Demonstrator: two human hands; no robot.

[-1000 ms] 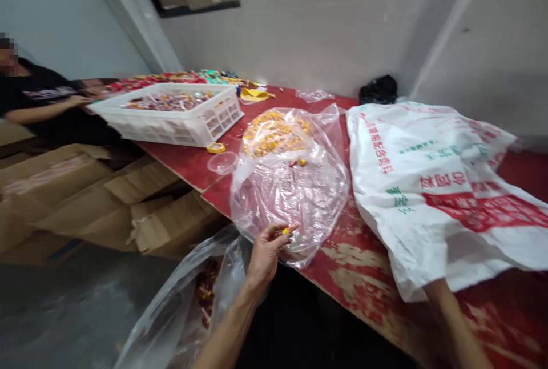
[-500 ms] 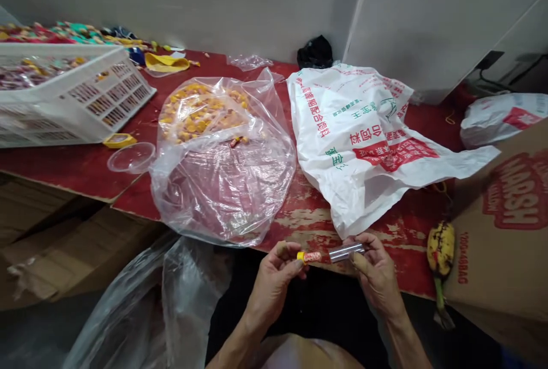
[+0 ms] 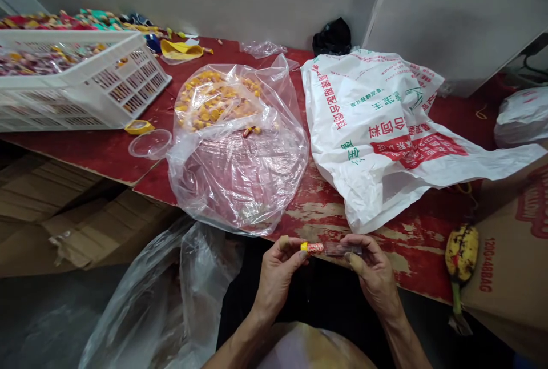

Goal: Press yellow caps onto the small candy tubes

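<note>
My left hand [image 3: 278, 275] pinches a small yellow-capped piece [image 3: 315, 248] with a red-and-white patterned body, its cap end between thumb and fingers. A clear plastic tube [image 3: 334, 249] lies between the thumb and fingers of my right hand [image 3: 372, 272], roughly level and pointing left. The patterned end of the piece is at the tube's open end; whether it has entered cannot be made out. Both hands are just above the near table edge. Beyond them is a clear plastic bag [image 3: 240, 186] with many yellow-capped pieces [image 3: 214, 103] in it.
A white printed sack [image 3: 377, 123] lies on the red table [image 3: 317, 217]. To the left stand a white crate [image 3: 55, 103] and a clear round lid [image 3: 149, 144]. A banana [image 3: 462, 252] is beside a cardboard box [image 3: 509, 266] on the right.
The two hands have come closer, bringing the patterned piece and the clear tube end to end. The scene has shifted right and slightly up as the head turned.
</note>
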